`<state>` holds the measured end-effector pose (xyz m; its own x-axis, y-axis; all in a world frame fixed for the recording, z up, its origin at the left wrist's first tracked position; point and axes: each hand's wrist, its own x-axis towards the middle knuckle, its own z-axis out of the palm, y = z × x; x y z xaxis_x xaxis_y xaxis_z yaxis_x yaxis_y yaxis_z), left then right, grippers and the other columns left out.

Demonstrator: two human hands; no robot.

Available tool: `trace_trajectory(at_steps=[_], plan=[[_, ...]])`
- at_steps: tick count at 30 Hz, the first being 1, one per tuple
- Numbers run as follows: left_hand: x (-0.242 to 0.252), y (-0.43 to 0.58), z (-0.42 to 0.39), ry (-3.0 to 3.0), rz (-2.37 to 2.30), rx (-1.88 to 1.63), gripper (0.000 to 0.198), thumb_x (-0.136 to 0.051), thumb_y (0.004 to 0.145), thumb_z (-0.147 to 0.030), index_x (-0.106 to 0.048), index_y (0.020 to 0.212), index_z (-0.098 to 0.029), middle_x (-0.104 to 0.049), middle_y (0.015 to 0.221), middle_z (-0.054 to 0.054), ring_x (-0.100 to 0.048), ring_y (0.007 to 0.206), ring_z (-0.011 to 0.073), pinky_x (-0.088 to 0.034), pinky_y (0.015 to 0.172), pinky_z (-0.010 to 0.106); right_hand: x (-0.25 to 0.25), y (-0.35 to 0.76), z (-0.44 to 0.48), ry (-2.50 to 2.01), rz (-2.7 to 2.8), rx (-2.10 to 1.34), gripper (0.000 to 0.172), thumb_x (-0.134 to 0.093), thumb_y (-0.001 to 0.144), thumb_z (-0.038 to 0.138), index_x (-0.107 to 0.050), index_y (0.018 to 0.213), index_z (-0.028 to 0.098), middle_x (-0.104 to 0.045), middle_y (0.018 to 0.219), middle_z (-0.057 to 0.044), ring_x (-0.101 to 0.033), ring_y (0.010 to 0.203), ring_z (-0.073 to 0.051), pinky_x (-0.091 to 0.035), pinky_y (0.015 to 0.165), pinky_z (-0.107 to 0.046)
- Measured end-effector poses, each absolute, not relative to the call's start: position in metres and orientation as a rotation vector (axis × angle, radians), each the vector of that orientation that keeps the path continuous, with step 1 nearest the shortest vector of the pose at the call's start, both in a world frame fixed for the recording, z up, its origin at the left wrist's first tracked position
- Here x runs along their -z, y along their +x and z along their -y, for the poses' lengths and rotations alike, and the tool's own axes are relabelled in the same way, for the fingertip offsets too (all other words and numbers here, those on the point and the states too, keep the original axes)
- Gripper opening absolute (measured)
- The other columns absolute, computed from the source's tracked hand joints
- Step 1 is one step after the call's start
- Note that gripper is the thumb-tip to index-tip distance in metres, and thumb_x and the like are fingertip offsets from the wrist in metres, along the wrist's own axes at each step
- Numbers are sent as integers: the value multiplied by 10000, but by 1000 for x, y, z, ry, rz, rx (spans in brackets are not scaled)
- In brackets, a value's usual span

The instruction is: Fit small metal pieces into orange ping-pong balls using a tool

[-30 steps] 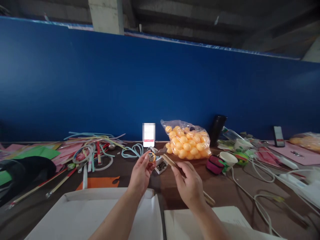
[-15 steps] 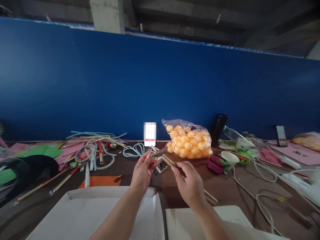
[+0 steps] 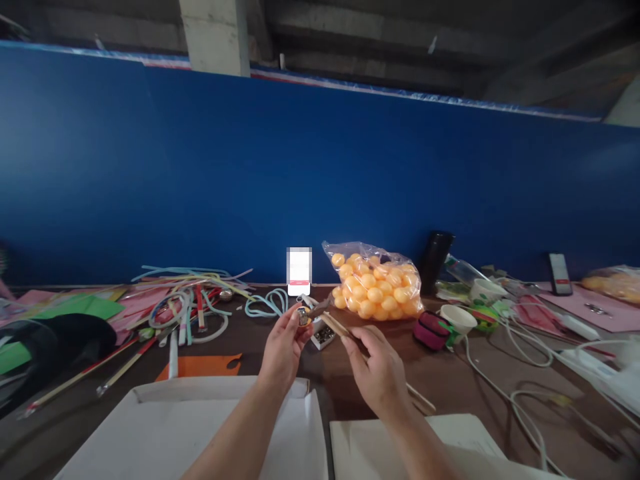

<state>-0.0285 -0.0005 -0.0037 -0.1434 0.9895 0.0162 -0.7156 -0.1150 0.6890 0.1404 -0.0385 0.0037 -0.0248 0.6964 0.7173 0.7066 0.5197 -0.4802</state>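
A small orange ball (image 3: 303, 319), with something metallic showing on its facing side, is pinched between the thumb and fingertips of the left hand (image 3: 283, 353), which is closed about it and raised above the dark table (image 3: 480, 393) near the middle of the scene. A wooden-handled tool (image 3: 336, 324) is gripped by the right hand (image 3: 379, 370), its fingers curled shut around the pale shaft; the dark tip is laid against or just beside the ball, though which cannot be told, and the rear end of the shaft is seen sticking out below the hand to the right. Just beyond the two hands a small white box (image 3: 323, 335) of dark little parts is set on the table. Farther off, a clear bag of orange balls (image 3: 375, 283) is placed slightly to the right, and a white card (image 3: 299, 270) is stood upright just left of it against the blue wall (image 3: 320, 180). A tangle of coloured strips (image 3: 190, 300) and a pale blue cord (image 3: 265, 303) are spread at the far left. At the near edge a white tray (image 3: 200, 427) is seen under the left forearm and a white sheet (image 3: 360, 447) under the right. To the right, a pink pouch (image 3: 429, 330), a paper cup (image 3: 457, 319), a black cup (image 3: 436, 260) and white cables (image 3: 525, 373) are scattered.
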Motion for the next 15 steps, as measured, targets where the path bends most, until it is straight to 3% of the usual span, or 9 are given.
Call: trace_trajectory(at_steps=[15], plan=[[3,-28,1,591,-677,-1624,367,-724,730,-269,-654,1064,-135,-686,850,63,-646,689,114,-532,721,255,-5,139,40,-1207,1721,1,184,-501,904,329,-622,953,199,-630,888,-65,-606,815,-188,-489,753,-291]])
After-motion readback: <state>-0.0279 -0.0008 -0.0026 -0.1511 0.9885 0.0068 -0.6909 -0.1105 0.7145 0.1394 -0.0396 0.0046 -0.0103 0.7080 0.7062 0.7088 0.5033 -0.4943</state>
